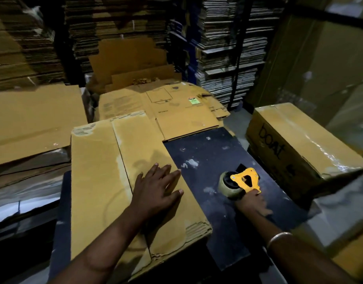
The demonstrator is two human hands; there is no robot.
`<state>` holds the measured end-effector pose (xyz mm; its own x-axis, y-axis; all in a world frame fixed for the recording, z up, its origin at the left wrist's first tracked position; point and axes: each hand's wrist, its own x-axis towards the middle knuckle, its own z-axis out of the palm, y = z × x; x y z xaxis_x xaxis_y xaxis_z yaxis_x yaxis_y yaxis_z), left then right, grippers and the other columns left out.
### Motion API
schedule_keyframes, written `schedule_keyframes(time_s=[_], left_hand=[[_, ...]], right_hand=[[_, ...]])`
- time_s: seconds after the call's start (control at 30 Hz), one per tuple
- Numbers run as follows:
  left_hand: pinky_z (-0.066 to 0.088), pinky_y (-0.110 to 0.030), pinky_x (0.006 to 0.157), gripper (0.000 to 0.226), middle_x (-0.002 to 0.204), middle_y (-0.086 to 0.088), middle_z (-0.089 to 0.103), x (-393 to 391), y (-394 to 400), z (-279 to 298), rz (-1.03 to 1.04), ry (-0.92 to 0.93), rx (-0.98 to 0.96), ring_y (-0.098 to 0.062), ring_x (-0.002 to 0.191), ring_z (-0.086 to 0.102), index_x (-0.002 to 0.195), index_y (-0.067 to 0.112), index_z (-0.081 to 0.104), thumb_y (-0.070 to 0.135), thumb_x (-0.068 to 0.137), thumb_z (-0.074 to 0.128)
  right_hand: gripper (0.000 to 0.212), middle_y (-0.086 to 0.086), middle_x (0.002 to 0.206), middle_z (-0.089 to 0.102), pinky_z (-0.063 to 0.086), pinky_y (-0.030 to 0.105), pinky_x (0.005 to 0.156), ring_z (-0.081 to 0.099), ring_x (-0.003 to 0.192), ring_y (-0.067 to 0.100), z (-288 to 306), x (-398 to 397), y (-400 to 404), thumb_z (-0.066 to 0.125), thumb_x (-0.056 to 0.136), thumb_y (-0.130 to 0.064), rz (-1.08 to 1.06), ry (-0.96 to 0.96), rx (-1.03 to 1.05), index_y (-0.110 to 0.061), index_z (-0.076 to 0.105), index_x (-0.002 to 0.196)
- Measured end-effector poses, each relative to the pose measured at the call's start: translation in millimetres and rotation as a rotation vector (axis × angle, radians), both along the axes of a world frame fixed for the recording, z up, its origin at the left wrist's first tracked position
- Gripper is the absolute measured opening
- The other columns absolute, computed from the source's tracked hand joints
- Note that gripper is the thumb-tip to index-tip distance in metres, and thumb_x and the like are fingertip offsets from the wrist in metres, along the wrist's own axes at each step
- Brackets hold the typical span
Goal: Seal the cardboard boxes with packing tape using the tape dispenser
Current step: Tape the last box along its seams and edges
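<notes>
— Why is the left hand [156,187] spread flat on the cardboard box [123,177]?

— Fingers straight, holding nothing, it presses the right flap down, apparently to keep the centre seam closed and the box steady on the dark desk [209,152] ahead of taping.

— And the tape dispenser [241,181]?

— It rests on the desk just right of the box, yellow frame up, roll to the left. The right hand [253,203] has its grip closed around the handle, likely ready to lift it to the seam.

— The other box?

— A taped "boat" carton [295,144] sits at the right, seemingly finished.
</notes>
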<state>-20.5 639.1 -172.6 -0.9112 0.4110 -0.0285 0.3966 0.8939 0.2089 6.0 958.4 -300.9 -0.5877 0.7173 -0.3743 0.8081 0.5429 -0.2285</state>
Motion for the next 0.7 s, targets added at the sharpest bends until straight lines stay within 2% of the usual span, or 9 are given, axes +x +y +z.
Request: schedule_keyframes(time_s=[0.07, 0.1, 0.2, 0.27, 0.37, 0.43, 0.57, 0.63, 0.7], left_hand=[[0.014, -0.054, 0.117, 0.080, 0.164, 0.016, 0.016, -1.4, 0.3, 0.2, 0.010, 0.003, -0.006, -0.017, 0.153, 0.006, 0.151, 0.054, 0.017, 0.084, 0.077, 0.015], [0.015, -0.054, 0.117, 0.080, 0.163, 0.017, 0.017, -1.9, 0.9, 0.5, 0.012, 0.006, -0.005, -0.017, 0.153, 0.007, 0.151, 0.054, 0.018, 0.084, 0.076, 0.015], [0.015, -0.055, 0.116, 0.081, 0.163, 0.017, 0.019, -0.7, 1.6, 1.7, 0.018, 0.000, 0.003, -0.018, 0.152, 0.009, 0.151, 0.053, 0.019, 0.084, 0.076, 0.015], [0.015, -0.055, 0.116, 0.081, 0.163, 0.017, 0.019, -0.3, 1.7, 1.6, 0.021, -0.003, -0.006, -0.018, 0.152, 0.009, 0.151, 0.053, 0.019, 0.084, 0.076, 0.014], [0.015, -0.055, 0.116, 0.081, 0.163, 0.018, 0.018, -0.7, 2.3, 1.6, 0.026, -0.001, -0.016, -0.018, 0.152, 0.009, 0.151, 0.053, 0.018, 0.084, 0.076, 0.014], [0.015, -0.055, 0.116, 0.081, 0.163, 0.018, 0.019, 0.0, 3.4, 1.8, 0.031, -0.005, -0.005, -0.017, 0.152, 0.010, 0.151, 0.053, 0.020, 0.084, 0.076, 0.014], [0.014, -0.055, 0.116, 0.083, 0.163, 0.019, 0.017, 0.7, 3.5, 2.8, 0.039, -0.019, -0.004, -0.016, 0.152, 0.008, 0.151, 0.054, 0.018, 0.085, 0.074, 0.013], [0.014, -0.055, 0.116, 0.086, 0.163, 0.020, 0.016, -0.4, 4.6, 3.0, 0.045, -0.030, -0.006, -0.015, 0.152, 0.008, 0.151, 0.053, 0.018, 0.085, 0.071, 0.013], [0.015, -0.055, 0.117, 0.086, 0.163, 0.019, 0.017, -2.1, 6.8, 3.3, 0.055, -0.051, 0.001, -0.016, 0.152, 0.009, 0.151, 0.052, 0.021, 0.085, 0.071, 0.017]], right_hand=[[0.120, 0.022, 0.146, 0.041, 0.033, 0.061, 0.104, 0.043, 0.132, 0.041, -7.6, 3.8, 6.9, 0.075, 0.065, -0.073, 0.032, -0.010, 0.014, -0.012, 0.013, 0.149], [0.119, 0.021, 0.144, 0.044, 0.034, 0.060, 0.104, 0.046, 0.130, 0.041, -9.2, 4.5, 11.0, 0.076, 0.067, -0.069, 0.042, 0.003, 0.014, -0.012, 0.011, 0.149], [0.092, 0.021, 0.145, 0.045, 0.030, 0.061, 0.108, 0.046, 0.132, 0.042, -19.8, 3.6, 24.2, 0.071, 0.086, -0.043, -0.005, 0.067, -0.065, -0.011, 0.012, 0.150], [0.077, 0.023, 0.145, 0.045, 0.029, 0.061, 0.109, 0.047, 0.131, 0.043, -32.9, 0.5, 33.3, 0.062, 0.094, -0.037, -0.081, 0.081, -0.085, -0.011, 0.016, 0.149], [0.057, 0.021, 0.134, 0.055, 0.043, 0.054, 0.103, 0.054, 0.123, 0.041, -60.6, -6.3, 51.9, 0.064, 0.091, -0.042, -0.038, 0.001, -0.103, -0.008, 0.051, 0.135], [0.047, 0.019, 0.125, 0.061, 0.049, 0.048, 0.096, 0.059, 0.116, 0.038, -67.6, -6.8, 57.5, 0.063, 0.090, -0.046, 0.023, -0.042, -0.061, -0.010, 0.063, 0.120], [0.041, 0.015, 0.111, 0.068, 0.052, 0.037, 0.084, 0.065, 0.102, 0.033, -34.6, 4.9, 42.5, 0.049, 0.099, -0.050, 0.196, 0.073, -0.031, -0.011, 0.063, 0.103], [0.043, 0.019, 0.112, 0.068, 0.045, 0.037, 0.079, 0.064, 0.106, 0.036, -20.3, 5.3, 33.3, 0.044, 0.102, -0.049, 0.263, 0.145, -0.113, -0.010, 0.061, 0.104], [0.035, 0.022, 0.109, 0.068, 0.042, 0.037, 0.077, 0.063, 0.106, 0.039, -3.4, 1.5, 21.7, 0.049, 0.102, -0.044, 0.261, 0.264, -0.265, -0.011, 0.060, 0.099]])
